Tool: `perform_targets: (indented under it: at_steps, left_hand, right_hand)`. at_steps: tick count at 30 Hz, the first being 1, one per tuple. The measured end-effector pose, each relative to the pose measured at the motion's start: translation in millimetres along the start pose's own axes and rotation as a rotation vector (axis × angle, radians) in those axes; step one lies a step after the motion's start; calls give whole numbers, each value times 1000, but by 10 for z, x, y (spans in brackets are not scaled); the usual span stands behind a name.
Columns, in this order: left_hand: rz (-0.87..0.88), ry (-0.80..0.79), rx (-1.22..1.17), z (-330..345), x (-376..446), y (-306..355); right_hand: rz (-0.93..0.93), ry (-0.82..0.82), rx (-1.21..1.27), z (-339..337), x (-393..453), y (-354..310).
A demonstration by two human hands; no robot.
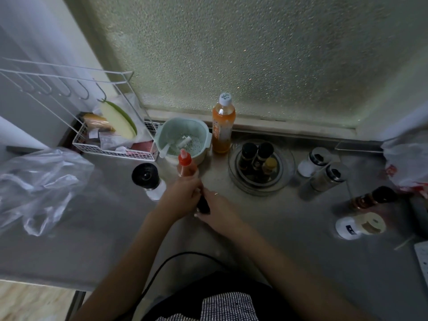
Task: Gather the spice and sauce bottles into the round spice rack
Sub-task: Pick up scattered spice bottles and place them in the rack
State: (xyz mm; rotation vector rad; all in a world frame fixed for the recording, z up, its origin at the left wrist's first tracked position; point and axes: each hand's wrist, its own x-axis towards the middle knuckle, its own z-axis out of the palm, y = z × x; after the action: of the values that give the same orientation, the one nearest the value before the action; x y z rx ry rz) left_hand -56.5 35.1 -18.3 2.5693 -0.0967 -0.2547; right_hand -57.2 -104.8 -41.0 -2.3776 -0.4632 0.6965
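My left hand [183,193] grips a red-capped sauce bottle [185,163], held upright over the steel counter. My right hand [218,210] is closed on a small dark bottle [203,206] just below it; the two hands touch. The round clear spice rack [287,167] stands to the right and holds three bottles: two with black caps [257,151] and one yellow-topped [270,165]. Right of the rack stand a white shaker [313,161] and a clear grinder [325,179]. A dark bottle [372,198] and a white-lidded jar [360,225] lie on their sides at right.
A black-capped grinder [148,179] stands left of my hands. Behind are a pale green colander bowl [184,137], a tall orange drink bottle [222,126] and a white wire basket [113,140]. Plastic bags lie at far left [39,184] and far right [407,163]. A frosted window backs the counter.
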Motion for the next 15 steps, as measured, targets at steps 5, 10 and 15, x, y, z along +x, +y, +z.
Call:
perform_targets:
  at_steps: [5,10,15]
  left_hand:
    - [-53,-74,-2,56,-59,-143]
    - [-23,-55,-4,37,57,-24]
    - [97,-56,-85,10,391,458]
  right_hand:
    - [94,173,59,-217,-77,66]
    - [140,697,51,-697,-117,243]
    - [199,544,-14,-868,2,490]
